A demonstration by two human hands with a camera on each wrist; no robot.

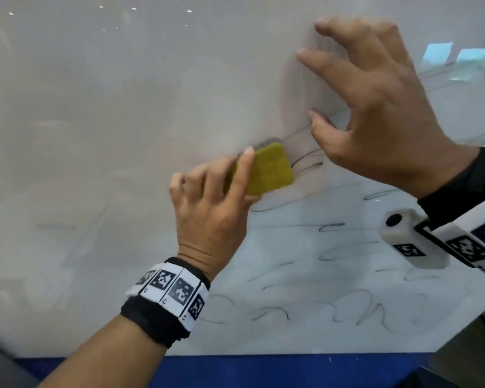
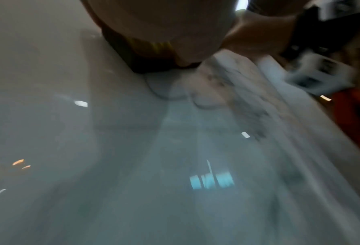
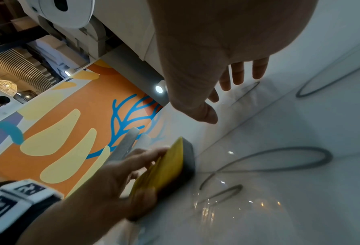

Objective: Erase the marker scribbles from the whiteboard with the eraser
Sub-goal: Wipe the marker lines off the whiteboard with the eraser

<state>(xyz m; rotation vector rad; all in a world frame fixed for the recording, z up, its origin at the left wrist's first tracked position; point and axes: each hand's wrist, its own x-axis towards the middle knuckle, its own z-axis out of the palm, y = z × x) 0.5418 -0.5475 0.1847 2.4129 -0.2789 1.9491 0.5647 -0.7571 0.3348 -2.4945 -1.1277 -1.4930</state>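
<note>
I log the eraser (image 1: 266, 170) as a rounded square block, fuzzy yellow on the back with a grey felt layer pressed flat to the glossy whiteboard (image 1: 123, 121), and the left hand (image 1: 210, 217) pinches it, forefinger along its upper edge. Thin grey looping marker scribbles (image 1: 333, 253) cover the board to the right of and below the eraser. The right hand (image 1: 375, 107) rests spread fingertips on the board just beside the eraser, fingers apart, gripping nothing.
</note>
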